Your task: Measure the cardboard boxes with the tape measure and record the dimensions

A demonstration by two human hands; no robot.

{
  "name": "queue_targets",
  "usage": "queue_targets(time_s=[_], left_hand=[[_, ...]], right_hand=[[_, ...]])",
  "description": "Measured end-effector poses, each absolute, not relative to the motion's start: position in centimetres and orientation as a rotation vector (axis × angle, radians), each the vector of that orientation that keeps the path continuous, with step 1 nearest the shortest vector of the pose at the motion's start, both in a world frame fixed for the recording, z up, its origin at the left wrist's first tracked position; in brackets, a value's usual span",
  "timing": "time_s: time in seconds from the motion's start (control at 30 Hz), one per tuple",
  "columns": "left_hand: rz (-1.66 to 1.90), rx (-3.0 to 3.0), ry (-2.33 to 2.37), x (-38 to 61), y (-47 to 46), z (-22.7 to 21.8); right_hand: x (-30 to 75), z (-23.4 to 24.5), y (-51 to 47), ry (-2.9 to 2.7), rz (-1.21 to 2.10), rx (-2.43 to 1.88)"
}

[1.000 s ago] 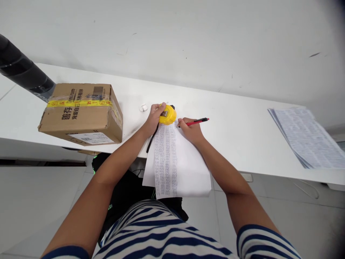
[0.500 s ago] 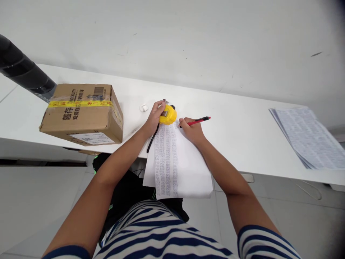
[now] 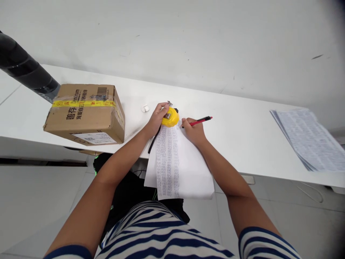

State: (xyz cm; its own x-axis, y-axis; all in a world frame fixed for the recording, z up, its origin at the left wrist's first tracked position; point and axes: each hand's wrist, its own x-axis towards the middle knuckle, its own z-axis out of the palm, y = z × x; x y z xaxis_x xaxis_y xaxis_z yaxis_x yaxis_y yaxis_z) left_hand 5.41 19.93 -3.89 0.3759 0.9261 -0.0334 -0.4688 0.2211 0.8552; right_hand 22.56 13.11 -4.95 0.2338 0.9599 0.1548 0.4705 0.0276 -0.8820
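Observation:
A yellow tape measure (image 3: 171, 118) is gripped in my left hand (image 3: 156, 118), over the top end of a sheet of paper (image 3: 192, 172). Its black wrist strap (image 3: 153, 141) hangs down beside my wrist. Columns of blue handwriting run down the left part of the sheet, whose lower end droops past the table's front edge. Closed around a red and black pen (image 3: 201, 121), my right hand (image 3: 194, 131) rests on the paper just right of the tape measure. The pen's tip is too small to make out.
On the left of the white table (image 3: 237, 136) stands a taped cardboard box (image 3: 83, 111), with a black pole (image 3: 27, 72) behind it. A small white round object (image 3: 145, 108) lies left of my left hand. Written sheets (image 3: 309, 138) are stacked at the right.
The whole view has shifted slightly, so things appear a little farther right. The tape measure in my left hand looks slightly turned. Both hands keep their holds.

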Motion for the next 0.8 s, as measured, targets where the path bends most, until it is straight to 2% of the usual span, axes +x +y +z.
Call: queue_targets(time_s=[0.37, 0.6, 0.8], left_hand=[[1.062, 0.813, 0.677, 5.40, 19.58, -3.34], [1.038, 0.885, 0.638, 5.18, 19.77, -3.77], [1.054, 0.870, 0.670, 5.27, 19.87, -3.79]], right_hand=[[22.67, -5.33, 13.21, -1.418, 0.660, -1.564], [22.64, -5.40, 13.12, -1.282, 0.455, -1.619], [22.45, -4.83, 13.05, -1.286, 0.505, -1.664]])
